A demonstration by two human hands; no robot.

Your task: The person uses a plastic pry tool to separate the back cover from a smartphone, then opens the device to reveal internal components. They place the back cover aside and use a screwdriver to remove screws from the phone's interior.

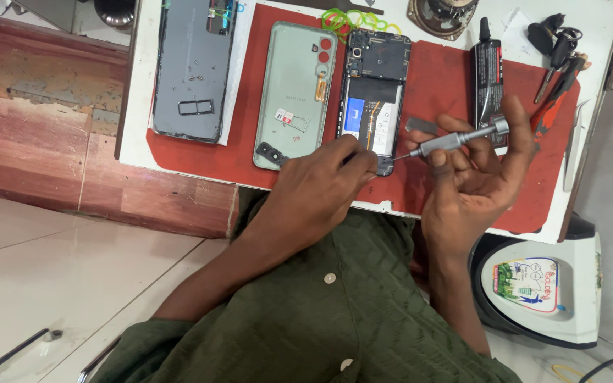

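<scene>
- The right hand [473, 181] pinches a grey precision screwdriver [455, 140], its tip at the lower edge of the opened phone [372, 99].
- The left hand [324, 181], its grip closed, presses down on that same end.
- Judged risk: the tip may slip and gouge the board.
- Beyond: a pale green back cover [294, 92], red mat [441, 78], white desk [140, 92], tiled floor.
</scene>
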